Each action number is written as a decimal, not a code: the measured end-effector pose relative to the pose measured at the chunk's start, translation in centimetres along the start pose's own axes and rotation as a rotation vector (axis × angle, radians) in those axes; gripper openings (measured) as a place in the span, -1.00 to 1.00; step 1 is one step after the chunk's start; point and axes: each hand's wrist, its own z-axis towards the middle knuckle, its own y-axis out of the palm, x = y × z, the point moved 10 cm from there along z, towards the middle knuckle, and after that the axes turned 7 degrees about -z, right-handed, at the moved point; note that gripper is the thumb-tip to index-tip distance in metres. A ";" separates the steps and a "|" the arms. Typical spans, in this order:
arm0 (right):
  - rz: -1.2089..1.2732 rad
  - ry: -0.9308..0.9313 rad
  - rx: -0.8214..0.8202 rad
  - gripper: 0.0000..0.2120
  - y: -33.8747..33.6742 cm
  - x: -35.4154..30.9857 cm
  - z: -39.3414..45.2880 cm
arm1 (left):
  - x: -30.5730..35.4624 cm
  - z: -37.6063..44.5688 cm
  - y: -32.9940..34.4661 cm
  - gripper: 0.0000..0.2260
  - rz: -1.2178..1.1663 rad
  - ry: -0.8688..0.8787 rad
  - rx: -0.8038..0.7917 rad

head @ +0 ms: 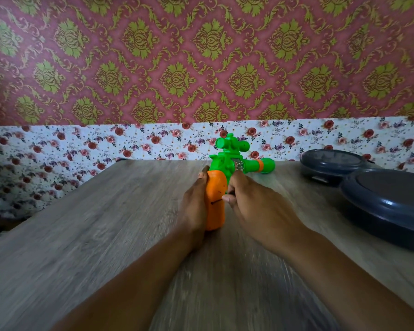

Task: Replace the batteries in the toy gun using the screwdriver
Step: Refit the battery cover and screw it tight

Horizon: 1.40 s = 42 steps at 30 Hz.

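Note:
A toy gun (pixel 230 163) with a green body, a green scope on top and an orange grip (pixel 215 199) lies on the wooden table (pixel 81 235), its barrel pointing right. My left hand (pixel 194 204) presses against the left side of the orange grip. My right hand (pixel 251 206) is closed on the right side of the grip, with a thin dark object just showing between its fingers; what that object is cannot be told. A dark slit crosses the grip between my two hands. No batteries are visible.
Two dark blue round lidded containers stand at the right: one at the back (pixel 330 166), a larger one nearer (pixel 387 206). A floral-papered wall (pixel 129 142) runs along the table's far edge. The table's left edge drops away at the left.

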 end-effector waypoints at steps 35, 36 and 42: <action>0.015 0.101 -0.032 -0.72 1.7 0.9 0.3 | -0.8 0.3 -0.6 -0.45 -0.045 -0.081 0.113; 0.005 0.080 -0.030 -0.76 1.7 0.9 0.4 | -1.0 0.5 -0.8 -0.43 -0.043 -0.089 0.119; -0.253 -0.099 0.078 -0.77 1.3 -0.7 -0.1 | -1.0 0.6 -0.7 -0.45 -0.054 -0.079 0.103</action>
